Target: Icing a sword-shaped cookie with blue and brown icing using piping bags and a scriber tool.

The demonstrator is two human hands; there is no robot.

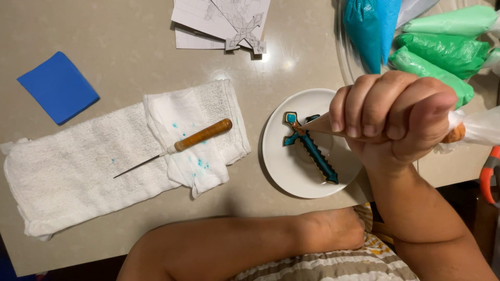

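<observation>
My right hand (396,117) is clenched around a clear piping bag (482,127) of orange-brown icing. The bag's tip touches the upper end of a sword-shaped cookie (312,151) iced in teal with dark outlines. The cookie lies on a small white plate (281,156) near the table's front edge. My left forearm rests along that edge, and my left hand (336,229) sits just below the plate with its fingers hidden.
A needle tool with a wooden handle (200,136) lies on a blue-stained folded cloth over a white towel (67,177). A blue square (58,87) sits far left, paper cut-outs (219,21) at the top. Blue and green piping bags (442,47) fill a glass bowl; an orange-handled tool (489,174) is at right.
</observation>
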